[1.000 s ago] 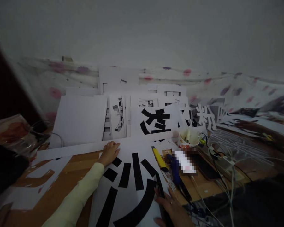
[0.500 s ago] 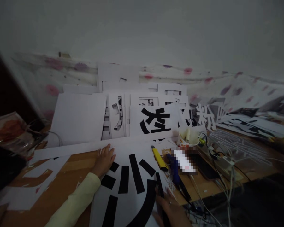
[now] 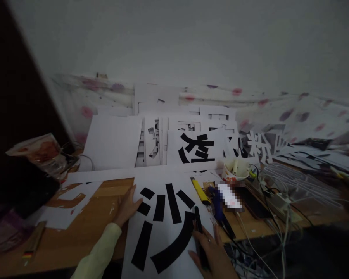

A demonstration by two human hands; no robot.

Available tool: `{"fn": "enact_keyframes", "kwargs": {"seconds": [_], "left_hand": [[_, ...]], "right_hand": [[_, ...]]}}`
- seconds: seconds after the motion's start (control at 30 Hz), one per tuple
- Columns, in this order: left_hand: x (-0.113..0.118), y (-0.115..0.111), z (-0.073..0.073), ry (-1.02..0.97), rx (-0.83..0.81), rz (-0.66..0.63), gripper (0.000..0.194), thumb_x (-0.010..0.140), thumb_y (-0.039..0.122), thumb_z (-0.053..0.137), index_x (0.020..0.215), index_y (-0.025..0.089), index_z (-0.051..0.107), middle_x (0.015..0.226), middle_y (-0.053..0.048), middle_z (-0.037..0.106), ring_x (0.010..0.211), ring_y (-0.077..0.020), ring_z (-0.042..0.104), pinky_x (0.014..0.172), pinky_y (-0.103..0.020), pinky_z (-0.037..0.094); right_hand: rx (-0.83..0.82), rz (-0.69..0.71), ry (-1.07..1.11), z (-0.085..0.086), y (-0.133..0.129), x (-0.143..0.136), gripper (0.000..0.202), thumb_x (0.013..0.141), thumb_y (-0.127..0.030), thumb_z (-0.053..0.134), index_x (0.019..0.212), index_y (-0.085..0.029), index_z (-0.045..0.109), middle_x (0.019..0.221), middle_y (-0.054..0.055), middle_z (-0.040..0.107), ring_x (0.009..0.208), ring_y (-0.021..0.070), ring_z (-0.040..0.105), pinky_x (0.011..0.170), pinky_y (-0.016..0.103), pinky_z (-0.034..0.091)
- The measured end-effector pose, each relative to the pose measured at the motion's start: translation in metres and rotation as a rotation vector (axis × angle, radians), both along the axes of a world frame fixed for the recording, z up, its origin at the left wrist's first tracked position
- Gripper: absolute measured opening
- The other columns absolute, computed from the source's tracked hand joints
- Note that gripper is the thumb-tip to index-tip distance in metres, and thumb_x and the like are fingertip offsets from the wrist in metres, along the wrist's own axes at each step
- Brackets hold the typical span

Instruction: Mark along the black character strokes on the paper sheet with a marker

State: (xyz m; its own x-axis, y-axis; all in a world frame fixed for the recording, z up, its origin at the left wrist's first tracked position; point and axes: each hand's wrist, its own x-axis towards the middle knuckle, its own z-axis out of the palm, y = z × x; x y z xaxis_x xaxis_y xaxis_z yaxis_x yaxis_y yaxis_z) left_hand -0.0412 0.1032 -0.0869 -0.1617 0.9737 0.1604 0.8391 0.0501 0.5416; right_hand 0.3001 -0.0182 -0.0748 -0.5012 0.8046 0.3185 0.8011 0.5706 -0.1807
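Observation:
A white sheet (image 3: 158, 232) printed with a large black character lies in front of me. My left hand (image 3: 129, 207) rests at its left edge, fingers stretched out, thumb reaching onto the white surface. In my right hand (image 3: 208, 246) is a black pen-shaped tool (image 3: 198, 221), held along the sheet's right side beside the long curved stroke; whether it is a pen or a knife I cannot tell. A yellow utility knife (image 3: 200, 190) lies near the sheet's upper right, apart from both hands.
Blue-handled pliers (image 3: 218, 209), a phone (image 3: 254, 203) and a paper cup (image 3: 235, 170) stand to the right, among tangled cables (image 3: 283, 221). White boards with cut-out characters (image 3: 196, 147) lean at the back. A cut white sheet (image 3: 66, 217) and a wooden strip (image 3: 33, 242) lie left.
My view has turned left and tipped down, so more of the sheet's lower part and the table's left side show. Both hands stay by the sheet, the right still holding the black pen-shaped tool.

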Motion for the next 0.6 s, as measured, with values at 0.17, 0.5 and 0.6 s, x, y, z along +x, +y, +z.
{"fn": "enact_keyframes", "kwargs": {"seconds": [0.17,0.5,0.6], "left_hand": [[0.014,0.012,0.017,0.087,-0.065,-0.050,0.054,0.091,0.034,0.043,0.142,0.019,0.038,0.148,-0.016,0.040,0.138,-0.0300,0.036,0.112,-0.062,0.016],[0.019,0.005,0.008,0.385,0.027,-0.099,0.043,0.097,0.028,0.033,0.137,0.025,0.049,0.152,-0.010,0.035,0.141,-0.0314,0.029,0.110,-0.062,0.021],[0.022,0.005,0.007,0.399,0.163,-0.205,0.045,0.098,0.030,0.029,0.139,0.021,0.046,0.151,-0.009,0.037,0.141,-0.0299,0.029,0.112,-0.058,0.023]], "right_hand": [[0.114,0.012,-0.046,-0.029,0.010,0.011,0.042,0.086,-0.031,0.057,0.127,-0.023,0.050,0.134,0.013,0.059,0.121,0.0337,0.058,0.098,0.063,0.045],[-0.030,-0.061,0.078,-0.002,-0.006,-0.002,0.044,0.087,-0.028,0.056,0.130,-0.022,0.049,0.138,0.013,0.055,0.129,0.0313,0.050,0.108,0.063,0.035],[-0.067,-0.073,0.049,0.003,-0.008,-0.004,0.044,0.087,-0.027,0.056,0.130,-0.021,0.047,0.141,0.013,0.052,0.132,0.0309,0.047,0.109,0.063,0.034]]}}
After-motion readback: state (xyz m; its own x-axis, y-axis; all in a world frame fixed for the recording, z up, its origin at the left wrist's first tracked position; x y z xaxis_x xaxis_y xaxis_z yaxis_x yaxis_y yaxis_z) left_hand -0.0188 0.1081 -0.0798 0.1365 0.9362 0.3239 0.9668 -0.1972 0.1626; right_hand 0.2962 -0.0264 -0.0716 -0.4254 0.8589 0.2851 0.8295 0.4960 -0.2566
